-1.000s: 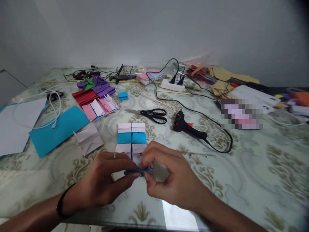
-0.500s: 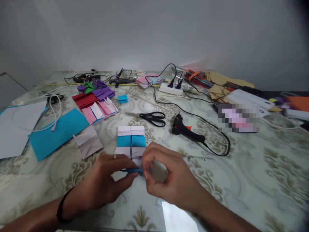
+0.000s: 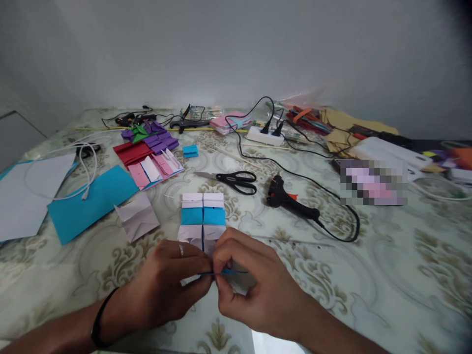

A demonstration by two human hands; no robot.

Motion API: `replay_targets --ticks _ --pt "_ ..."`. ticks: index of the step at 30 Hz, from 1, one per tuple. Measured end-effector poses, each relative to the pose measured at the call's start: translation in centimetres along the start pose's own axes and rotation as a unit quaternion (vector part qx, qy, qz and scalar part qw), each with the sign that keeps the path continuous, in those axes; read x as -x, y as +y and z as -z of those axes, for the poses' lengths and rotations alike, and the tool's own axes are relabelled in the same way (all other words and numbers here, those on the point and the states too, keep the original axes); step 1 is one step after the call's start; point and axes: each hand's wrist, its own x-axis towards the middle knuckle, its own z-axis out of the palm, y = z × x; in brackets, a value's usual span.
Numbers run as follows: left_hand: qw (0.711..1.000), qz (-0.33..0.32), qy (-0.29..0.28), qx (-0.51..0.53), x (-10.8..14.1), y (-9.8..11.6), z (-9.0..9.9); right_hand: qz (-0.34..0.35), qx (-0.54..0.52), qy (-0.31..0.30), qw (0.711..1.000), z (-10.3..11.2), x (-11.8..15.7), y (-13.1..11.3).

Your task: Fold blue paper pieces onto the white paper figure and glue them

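Observation:
My left hand [image 3: 162, 282], with a ring and a black wristband, pinches a small piece of folded blue paper [image 3: 228, 271] edge-on to me. My right hand [image 3: 254, 287] grips the same piece, its fingertips meeting those of the left. Most of the paper is hidden by the fingers. Just beyond them on the table lies a white and blue folded paper panel [image 3: 202, 216] with a dark line down its middle; its near end is covered by my hands. A crumpled white paper [image 3: 137, 216] rests to the left of this panel.
Black-handled scissors [image 3: 236, 182] and a glue gun [image 3: 293, 201] lie ahead. Its cord curls near a white power strip [image 3: 265, 135]. Blue paper [image 3: 92, 204], a white cable [image 3: 94, 169] and folded coloured papers [image 3: 147, 160] are on the left; a pixelated phone [image 3: 372, 182] is on the right.
My hands have come slightly lower and closer together. The right fingertips have shifted left along the blue paper. The whole view has moved a little.

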Motion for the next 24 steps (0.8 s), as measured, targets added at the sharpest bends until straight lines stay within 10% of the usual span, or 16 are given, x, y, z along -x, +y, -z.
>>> replay_targets --ticks 24 --pt "0.998 0.0 0.005 0.07 -0.6 0.2 1.3 -0.01 -0.019 -0.006 1.0 0.7 -0.2 0.1"
